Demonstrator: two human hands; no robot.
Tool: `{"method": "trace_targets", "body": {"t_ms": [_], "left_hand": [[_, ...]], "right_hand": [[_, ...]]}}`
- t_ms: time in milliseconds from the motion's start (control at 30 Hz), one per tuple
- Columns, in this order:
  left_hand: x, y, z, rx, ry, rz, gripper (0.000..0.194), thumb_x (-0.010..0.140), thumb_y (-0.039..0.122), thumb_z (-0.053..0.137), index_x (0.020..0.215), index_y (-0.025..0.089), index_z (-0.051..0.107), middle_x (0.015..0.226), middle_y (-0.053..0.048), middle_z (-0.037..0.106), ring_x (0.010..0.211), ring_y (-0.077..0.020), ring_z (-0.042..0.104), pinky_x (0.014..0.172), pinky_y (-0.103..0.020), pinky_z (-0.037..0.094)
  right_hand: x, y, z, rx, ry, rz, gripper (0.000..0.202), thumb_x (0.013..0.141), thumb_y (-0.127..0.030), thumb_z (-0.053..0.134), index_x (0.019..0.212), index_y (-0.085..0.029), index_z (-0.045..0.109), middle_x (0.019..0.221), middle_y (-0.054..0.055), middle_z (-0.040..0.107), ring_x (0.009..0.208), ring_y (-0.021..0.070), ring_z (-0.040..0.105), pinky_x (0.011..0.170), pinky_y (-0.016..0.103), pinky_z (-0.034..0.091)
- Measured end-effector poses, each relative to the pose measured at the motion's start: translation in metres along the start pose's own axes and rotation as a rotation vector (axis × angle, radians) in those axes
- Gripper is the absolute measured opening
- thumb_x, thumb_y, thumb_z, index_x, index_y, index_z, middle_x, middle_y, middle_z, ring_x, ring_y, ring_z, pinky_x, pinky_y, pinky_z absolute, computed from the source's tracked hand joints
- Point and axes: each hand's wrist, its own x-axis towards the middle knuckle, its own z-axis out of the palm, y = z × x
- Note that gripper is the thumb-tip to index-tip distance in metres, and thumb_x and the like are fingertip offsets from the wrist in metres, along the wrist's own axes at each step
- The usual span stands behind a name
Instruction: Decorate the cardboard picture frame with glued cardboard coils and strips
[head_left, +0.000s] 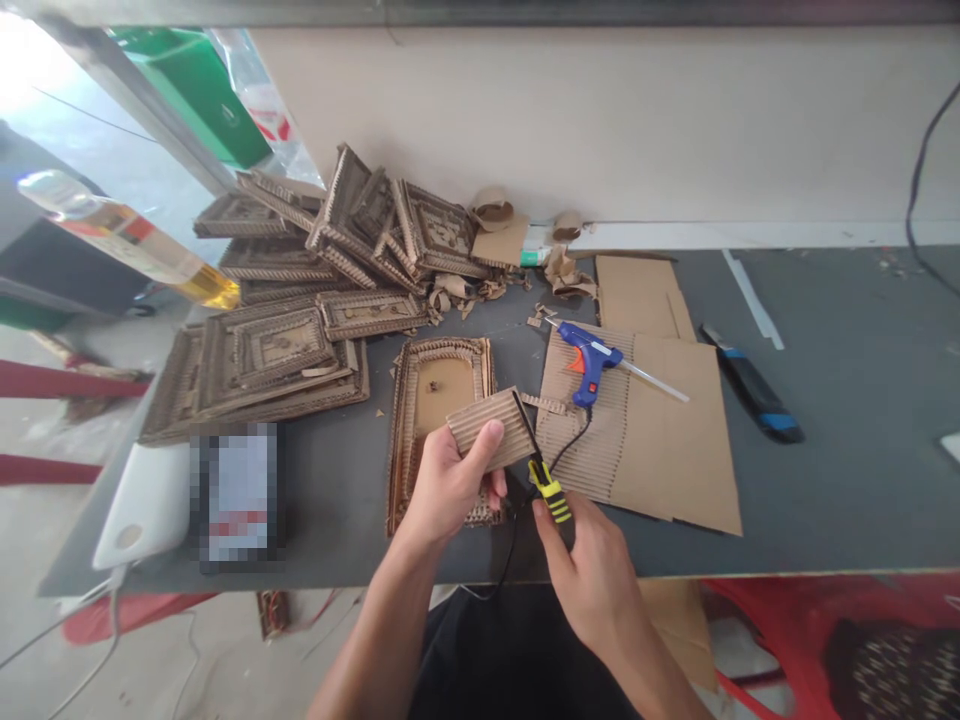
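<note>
The right hand (pixel 592 570) has its fingers wrapped around the handle of a yellow-and-black cutter (pixel 553 494). The blade lies along the right-hand edge of a corrugated cardboard piece (pixel 487 428). The left hand (pixel 448 482) pinches this piece, thumb on top, above the near half of a cardboard frame (pixel 396 440) on the table (pixel 840 500).

A black cable (pixel 576 440) passes close to the cutter, up to a blue glue gun (pixel 589 358). The gun rests on cardboard sheets (pixel 675 430), obstructing their left part. To the right lies a blue-and-black knife (pixel 754 388); at left, a white device (pixel 142 508).

Farther back, cardboard scraps (pixel 570 272) and stacked frames (pixel 349 235) occupy the left and centre, beside a tilted bottle (pixel 131 240). A pale panel (pixel 600 130) closes off the rear.
</note>
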Motion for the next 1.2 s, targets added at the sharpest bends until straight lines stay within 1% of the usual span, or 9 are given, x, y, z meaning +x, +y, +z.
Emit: {"method": "trace_targets", "body": {"t_ms": [167,400,533,600,733,867,967,1100,1200], "left_hand": [[0.002,0.001,0.002,-0.006,-0.001,-0.012,0.041,0.092,0.053,0.063,0.08,0.014,0.058,0.044,0.004,0.055,0.03,-0.0068,0.045,0.032,-0.015,0.034],[0.007,0.0,0.001,-0.004,0.033,-0.018,0.043,0.09,0.055,0.065,0.077,0.014,0.057,0.043,0.004,0.053,0.03,-0.0063,0.043,0.031,-0.014,0.033],[0.011,-0.007,-0.001,-0.06,0.036,-0.03,0.042,0.088,0.055,0.067,0.079,0.015,0.057,0.043,0.005,0.052,0.03,-0.0058,0.042,0.031,-0.014,0.033],[0.012,-0.009,-0.003,-0.075,0.042,-0.043,0.043,0.087,0.056,0.067,0.079,0.015,0.056,0.044,0.005,0.053,0.031,-0.0058,0.042,0.032,-0.014,0.034],[0.015,-0.011,-0.003,-0.059,0.042,-0.053,0.044,0.087,0.057,0.066,0.078,0.015,0.056,0.045,0.004,0.054,0.031,-0.0063,0.043,0.032,-0.014,0.035],[0.017,-0.013,-0.002,-0.069,-0.009,-0.029,0.041,0.089,0.054,0.066,0.082,0.015,0.057,0.047,0.004,0.055,0.033,-0.0073,0.046,0.033,-0.015,0.038],[0.018,-0.015,-0.002,-0.065,-0.025,-0.023,0.04,0.09,0.053,0.065,0.084,0.014,0.058,0.046,0.004,0.055,0.032,-0.0078,0.046,0.033,-0.016,0.039],[0.016,-0.011,-0.002,-0.044,-0.009,-0.008,0.04,0.091,0.052,0.064,0.083,0.014,0.058,0.045,0.004,0.055,0.032,-0.0072,0.045,0.033,-0.015,0.038],[0.012,-0.007,-0.001,-0.061,-0.018,-0.031,0.04,0.09,0.052,0.066,0.084,0.013,0.059,0.045,0.004,0.055,0.032,-0.0068,0.044,0.032,-0.015,0.037]], "right_hand": [[0.002,0.004,0.002,-0.034,0.015,-0.035,0.031,0.105,-0.038,0.041,0.095,-0.018,0.063,0.087,0.01,0.071,0.079,0.0225,0.068,0.071,0.031,0.047],[0.006,0.006,0.011,-0.135,0.105,-0.093,0.032,0.105,-0.038,0.04,0.083,-0.02,0.057,0.074,0.007,0.067,0.07,0.0229,0.068,0.065,0.03,0.045],[0.006,0.002,0.011,-0.172,0.183,-0.112,0.033,0.104,-0.038,0.044,0.076,-0.022,0.052,0.065,0.003,0.061,0.063,0.021,0.065,0.061,0.029,0.042],[0.006,0.0,0.009,-0.182,0.194,-0.116,0.033,0.103,-0.038,0.046,0.074,-0.023,0.051,0.064,0.002,0.06,0.062,0.0202,0.064,0.06,0.028,0.042],[0.005,-0.004,0.008,-0.204,0.155,-0.081,0.036,0.104,-0.041,0.044,0.075,-0.023,0.053,0.066,0.004,0.062,0.061,0.0204,0.064,0.059,0.029,0.041],[0.003,-0.004,0.003,-0.22,0.114,-0.015,0.04,0.105,-0.045,0.038,0.08,-0.021,0.059,0.071,0.008,0.068,0.063,0.0224,0.067,0.058,0.03,0.042],[0.005,-0.006,-0.008,-0.136,0.027,0.004,0.043,0.105,-0.046,0.036,0.082,-0.021,0.061,0.076,0.01,0.071,0.066,0.023,0.069,0.06,0.031,0.045],[0.011,-0.015,-0.028,0.056,-0.146,0.063,0.041,0.103,-0.047,0.04,0.079,-0.023,0.062,0.076,0.006,0.071,0.071,0.0213,0.069,0.064,0.028,0.048],[0.014,-0.02,-0.036,0.137,-0.175,0.102,0.04,0.101,-0.049,0.041,0.079,-0.023,0.062,0.077,0.007,0.071,0.074,0.0219,0.069,0.067,0.028,0.049]]}}
